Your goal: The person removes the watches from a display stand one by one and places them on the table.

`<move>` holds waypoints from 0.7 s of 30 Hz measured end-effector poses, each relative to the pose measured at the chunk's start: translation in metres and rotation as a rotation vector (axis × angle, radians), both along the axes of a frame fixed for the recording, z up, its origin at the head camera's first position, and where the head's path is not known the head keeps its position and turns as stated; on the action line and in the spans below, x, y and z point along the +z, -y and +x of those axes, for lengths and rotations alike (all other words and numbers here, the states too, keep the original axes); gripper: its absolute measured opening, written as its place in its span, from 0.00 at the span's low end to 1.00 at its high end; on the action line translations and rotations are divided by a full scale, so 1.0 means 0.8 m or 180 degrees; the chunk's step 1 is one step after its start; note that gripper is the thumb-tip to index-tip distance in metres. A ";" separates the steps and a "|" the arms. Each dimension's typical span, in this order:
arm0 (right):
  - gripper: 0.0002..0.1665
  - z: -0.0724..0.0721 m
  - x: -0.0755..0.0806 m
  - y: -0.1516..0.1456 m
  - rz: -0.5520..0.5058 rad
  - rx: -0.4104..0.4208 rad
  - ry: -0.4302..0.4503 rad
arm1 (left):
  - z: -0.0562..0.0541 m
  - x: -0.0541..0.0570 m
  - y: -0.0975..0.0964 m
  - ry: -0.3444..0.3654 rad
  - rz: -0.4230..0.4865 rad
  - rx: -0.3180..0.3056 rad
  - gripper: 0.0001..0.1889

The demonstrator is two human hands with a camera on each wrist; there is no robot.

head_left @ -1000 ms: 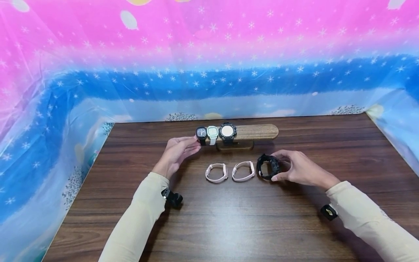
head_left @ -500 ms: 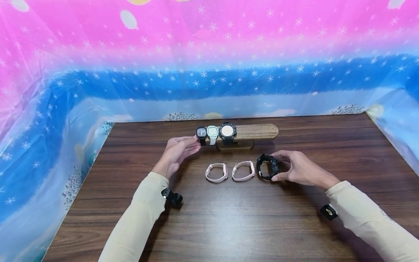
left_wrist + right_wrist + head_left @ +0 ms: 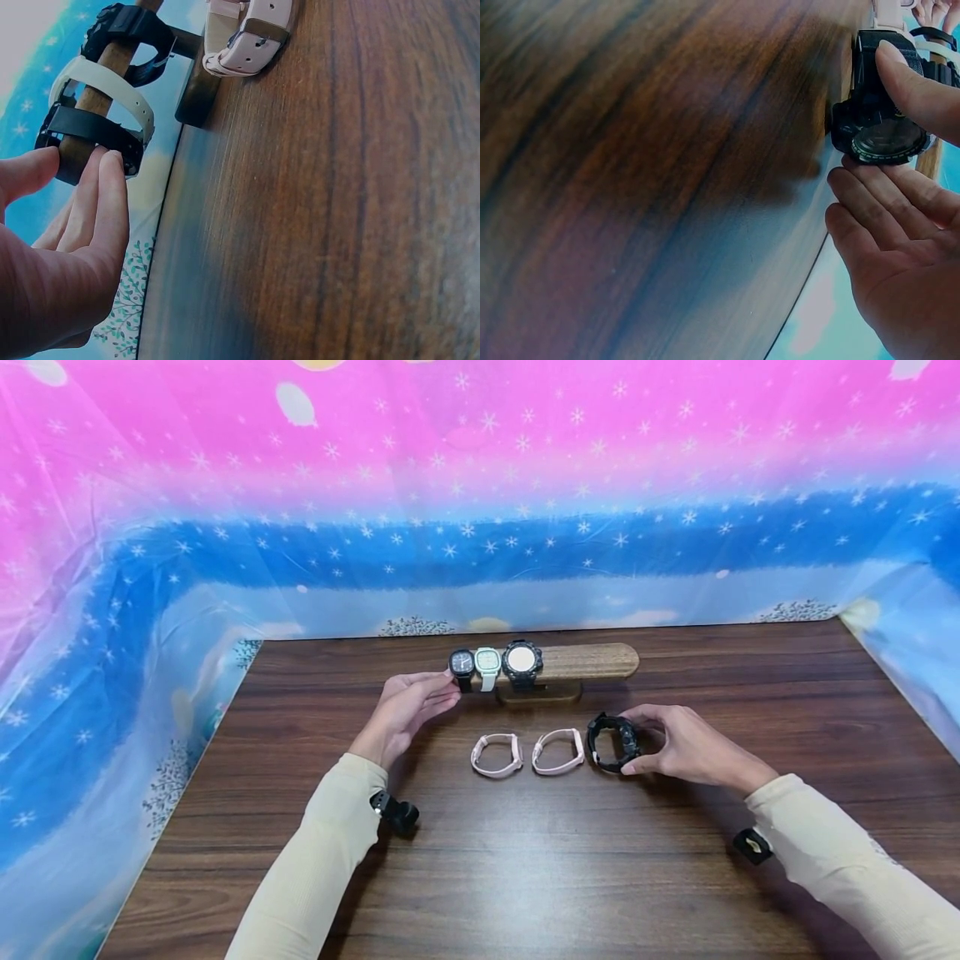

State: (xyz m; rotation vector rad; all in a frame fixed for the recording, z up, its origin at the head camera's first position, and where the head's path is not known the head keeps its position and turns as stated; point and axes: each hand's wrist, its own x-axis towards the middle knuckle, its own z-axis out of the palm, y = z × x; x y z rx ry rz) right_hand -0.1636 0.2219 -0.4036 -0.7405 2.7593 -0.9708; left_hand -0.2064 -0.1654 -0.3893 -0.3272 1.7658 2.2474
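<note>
At the left end of a wooden watch stand, my left hand pinches a small black square-faced watch. In the left wrist view, thumb and fingertips lie on either side of its black strap. Beside that watch, the bar carries a mint-and-white watch and a bulky black round-faced watch. My right hand grips a chunky black sports watch standing on its side on the table. In the right wrist view, the thumb rests on its strap and fingers touch near its dial.
Two pale pink looped watches stand in a row left of the sports watch, on the dark wooden table. A patterned pink and blue cloth hangs along the table's back and sides.
</note>
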 end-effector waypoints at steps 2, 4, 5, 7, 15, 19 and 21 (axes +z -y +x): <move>0.41 0.000 0.000 0.000 0.0010 -0.0006 -0.0001 | 0.001 0.000 0.001 -0.0006 0.0014 -0.0005 0.14; 0.43 0.000 0.000 0.000 0.0024 -0.0011 -0.0002 | 0.001 0.001 0.000 -0.0008 0.0019 0.0002 0.14; 0.44 0.000 0.000 0.000 0.0028 -0.0012 0.0003 | 0.001 0.001 0.001 -0.0008 0.0026 -0.0002 0.14; 0.47 0.001 0.001 -0.001 0.0037 -0.0012 0.0014 | 0.002 0.002 0.000 -0.0007 0.0029 -0.0002 0.14; 0.51 0.001 0.009 -0.005 -0.0091 -0.0083 0.0147 | 0.002 0.002 0.000 0.0006 0.0000 -0.0001 0.16; 0.49 -0.001 0.015 -0.008 -0.0206 -0.0193 0.0263 | 0.002 0.003 -0.001 0.0011 0.0001 -0.0005 0.16; 0.48 -0.003 0.016 -0.009 -0.0241 -0.0251 0.0293 | 0.001 0.003 -0.001 0.0013 0.0007 -0.0002 0.16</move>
